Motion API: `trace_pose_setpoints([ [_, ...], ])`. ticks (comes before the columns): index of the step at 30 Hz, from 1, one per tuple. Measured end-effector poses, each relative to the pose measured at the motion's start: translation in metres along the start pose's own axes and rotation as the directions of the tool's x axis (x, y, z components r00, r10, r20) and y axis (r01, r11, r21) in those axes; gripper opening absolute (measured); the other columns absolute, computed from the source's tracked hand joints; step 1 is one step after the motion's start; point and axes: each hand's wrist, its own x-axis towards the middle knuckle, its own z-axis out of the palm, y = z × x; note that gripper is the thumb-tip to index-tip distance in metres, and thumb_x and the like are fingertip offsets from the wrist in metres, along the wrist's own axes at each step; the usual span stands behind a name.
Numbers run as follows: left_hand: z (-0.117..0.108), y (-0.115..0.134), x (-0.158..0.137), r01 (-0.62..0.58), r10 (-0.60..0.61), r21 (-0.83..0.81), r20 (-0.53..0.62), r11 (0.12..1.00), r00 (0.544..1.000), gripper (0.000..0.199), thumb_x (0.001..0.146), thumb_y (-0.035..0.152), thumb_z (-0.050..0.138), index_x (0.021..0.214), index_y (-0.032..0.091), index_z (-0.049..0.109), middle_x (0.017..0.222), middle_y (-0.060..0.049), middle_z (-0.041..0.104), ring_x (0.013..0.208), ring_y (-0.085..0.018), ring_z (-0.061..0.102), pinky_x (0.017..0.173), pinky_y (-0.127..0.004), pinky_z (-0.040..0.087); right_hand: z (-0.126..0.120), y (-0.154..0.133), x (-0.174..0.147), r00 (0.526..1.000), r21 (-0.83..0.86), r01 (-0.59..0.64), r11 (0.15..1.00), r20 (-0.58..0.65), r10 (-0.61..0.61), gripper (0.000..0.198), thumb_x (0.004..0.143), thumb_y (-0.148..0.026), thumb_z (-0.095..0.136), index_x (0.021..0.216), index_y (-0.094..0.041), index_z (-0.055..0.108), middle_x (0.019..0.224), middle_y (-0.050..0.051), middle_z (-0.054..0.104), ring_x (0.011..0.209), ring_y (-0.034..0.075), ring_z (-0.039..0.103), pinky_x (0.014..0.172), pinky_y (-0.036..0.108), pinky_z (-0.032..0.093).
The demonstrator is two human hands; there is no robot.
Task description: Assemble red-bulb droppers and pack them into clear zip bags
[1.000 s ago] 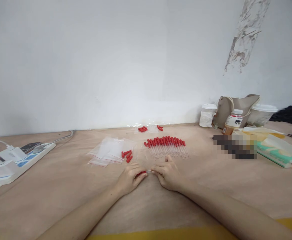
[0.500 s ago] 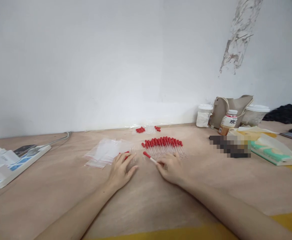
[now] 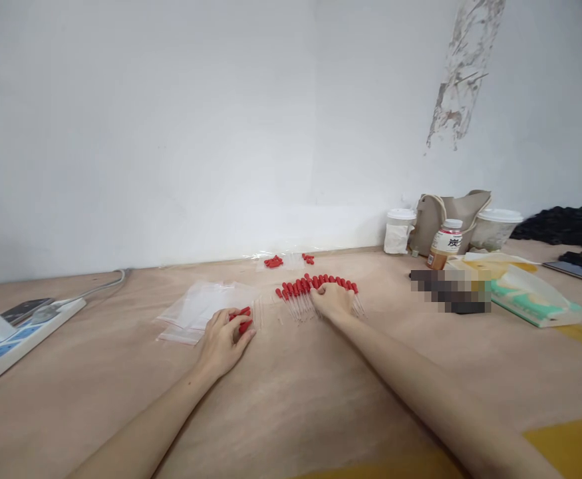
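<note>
On the brown tabletop a row of glass droppers with red bulbs (image 3: 294, 293) lies fanned out side by side. My right hand (image 3: 334, 301) is over the middle of this row, its fingers pinched together at the red bulbs and covering part of them. My left hand (image 3: 225, 342) rests to the left, curled with thumb and fingers around a red rubber bulb (image 3: 245, 326); another red bulb (image 3: 243, 311) shows by its fingertips. Bare glass tubes (image 3: 259, 313) lie just right of that hand. Clear zip bags (image 3: 195, 303) are spread behind it.
Against the wall sit clear bags with more red bulbs (image 3: 273, 262). A power strip (image 3: 36, 336) with a cable is at left. To the right stand a lidded cup (image 3: 399, 233), a drink bottle (image 3: 445, 245), a grey bag (image 3: 433, 209) and a tissue pack (image 3: 535, 296).
My right hand has moved forward with the dropper it held onto the row of droppers. My left hand has curled around a red bulb. The view has shifted slightly right.
</note>
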Motion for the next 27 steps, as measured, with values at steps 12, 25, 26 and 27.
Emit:
trace_pose_setpoints([
  [12,-0.002,0.002,0.001,0.088,-0.088,0.017,-0.001,0.996,0.996,0.018,0.075,0.036,0.053,0.082,0.020,0.054,0.089,-0.005,0.055,0.086,-0.023,0.050,0.075,-0.036,0.042,0.014,0.006,0.001,0.999,-0.079,0.032,0.996,0.032,-0.029,0.030,0.072,-0.043,0.048,0.057,-0.020,0.061,0.066,0.003,0.064,0.070,0.020,0.057,0.081,0.041,0.022],
  [25,0.002,-0.002,-0.001,0.164,-0.164,0.093,-0.011,0.982,0.986,0.020,0.075,0.038,0.053,0.080,0.019,0.059,0.095,-0.007,0.054,0.091,-0.025,0.049,0.077,-0.037,0.041,0.026,-0.056,-0.029,0.926,-0.134,0.364,0.922,0.158,-0.342,0.019,0.073,-0.032,0.050,0.072,-0.018,0.062,0.075,0.008,0.066,0.076,0.020,0.057,0.081,0.038,0.022],
  [26,0.002,-0.002,0.000,0.169,-0.168,0.096,-0.010,0.981,0.986,0.020,0.075,0.037,0.053,0.079,0.019,0.059,0.095,-0.007,0.054,0.091,-0.026,0.049,0.077,-0.038,0.041,0.030,-0.062,-0.029,0.930,-0.156,0.347,0.925,0.186,-0.317,0.019,0.072,-0.031,0.050,0.074,-0.016,0.063,0.076,0.009,0.066,0.076,0.021,0.058,0.082,0.039,0.022],
  [27,0.002,-0.002,0.000,0.170,-0.169,0.097,-0.012,0.981,0.986,0.019,0.075,0.037,0.053,0.078,0.020,0.059,0.094,-0.007,0.055,0.091,-0.026,0.049,0.077,-0.038,0.041,0.032,-0.068,-0.028,0.932,-0.173,0.329,0.928,0.221,-0.289,0.020,0.072,-0.030,0.051,0.076,-0.015,0.063,0.078,0.011,0.066,0.076,0.022,0.058,0.082,0.039,0.022],
])
